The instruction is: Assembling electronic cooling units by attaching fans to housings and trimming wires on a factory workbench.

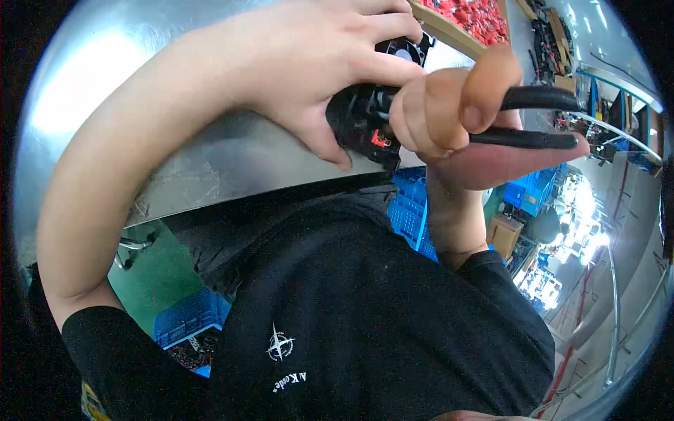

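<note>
On the metal tabletop lies a black plastic assembly (358,123), with a small bright red piece (380,138) on its lower side. My left hand (323,59) grips it from above, fingers spread over the far part and thumb along its near left side. My right hand (449,116) is wrapped round a plier-like tool with two black handles (537,98), which stick out to the right, one above the other. The tool's working end is hidden by my right fist, which is close against the assembly. I cannot tell whether the tool touches it.
Beyond my hands, a wooden-edged tray (446,28) holds many red parts. The shiny metal table (246,154) ends just in front of my body. Blue crates stand below, at the right (409,210) and lower left (186,319). Shelving (611,98) is at the far right.
</note>
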{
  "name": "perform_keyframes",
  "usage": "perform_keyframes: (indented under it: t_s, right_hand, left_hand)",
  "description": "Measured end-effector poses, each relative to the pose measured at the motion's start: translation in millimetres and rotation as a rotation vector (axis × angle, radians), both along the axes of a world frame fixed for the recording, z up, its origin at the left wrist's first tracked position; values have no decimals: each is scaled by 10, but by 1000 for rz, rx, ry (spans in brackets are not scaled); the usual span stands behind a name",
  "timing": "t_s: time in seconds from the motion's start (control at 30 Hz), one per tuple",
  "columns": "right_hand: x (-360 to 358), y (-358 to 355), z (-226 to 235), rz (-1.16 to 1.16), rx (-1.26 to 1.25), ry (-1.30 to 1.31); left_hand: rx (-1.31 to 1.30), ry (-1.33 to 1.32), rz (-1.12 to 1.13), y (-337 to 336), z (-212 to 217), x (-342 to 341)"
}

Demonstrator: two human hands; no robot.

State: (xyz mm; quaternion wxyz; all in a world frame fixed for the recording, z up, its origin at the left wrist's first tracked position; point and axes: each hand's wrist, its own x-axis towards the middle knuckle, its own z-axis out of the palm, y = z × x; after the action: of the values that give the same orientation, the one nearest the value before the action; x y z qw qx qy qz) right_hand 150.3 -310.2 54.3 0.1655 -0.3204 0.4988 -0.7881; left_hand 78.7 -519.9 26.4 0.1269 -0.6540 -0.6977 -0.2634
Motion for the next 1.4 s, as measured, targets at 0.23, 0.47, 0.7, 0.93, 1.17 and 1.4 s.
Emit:
perform_keyframes:
  t_s: [0.23,0.47,0.7,0.93,1.17,1.4]
  right_hand:
    - [106,119,36,-87,-9,-30]
    - [243,131,-65,-278,-103,-17]
    - [403,125,-142,-445,-240,-23]
    - [491,155,-179,-572,-313,-48]
    - [660,118,-232,-620,-436,-40]
    - [488,153,-77,-421,-242,23]
  left_hand:
    - [129,1,18,82,0,55]
    - [83,-14,17,132,33,54]
    - [48,4,116,212,-62,109]
    - [-73,-12,157,213,119,136]
    - [-96,-63,171,250,61,155]
    - [-22,-68,122,247,-38,153]
